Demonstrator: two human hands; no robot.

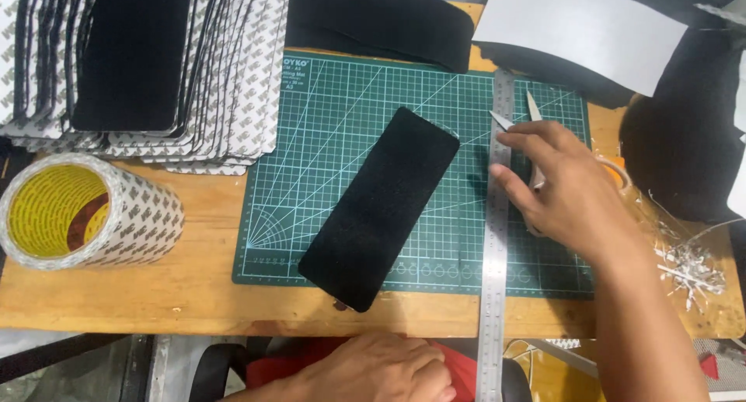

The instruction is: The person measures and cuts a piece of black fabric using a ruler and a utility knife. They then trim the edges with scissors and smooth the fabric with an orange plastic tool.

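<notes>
A black rounded-rectangle felt piece (381, 207) lies diagonally on a green cutting mat (326, 122). A steel ruler (496, 262) stands upright along the mat's right side. My right hand (563, 188) rests just right of the ruler with its fingertips at the ruler's edge. It is closed over a pair of scissors (533, 108) whose pale blades stick out apart beyond the fingers. My left hand (381, 371) is at the table's front edge with curled fingers, and nothing shows in it.
A large roll of double-sided tape (81, 211) sits at the left. Stacked black pieces with printed white backing (233, 83) fill the back left. Black fabric (381, 21) and a white sheet (583, 29) lie behind the mat. White paper scraps (688, 266) litter the right.
</notes>
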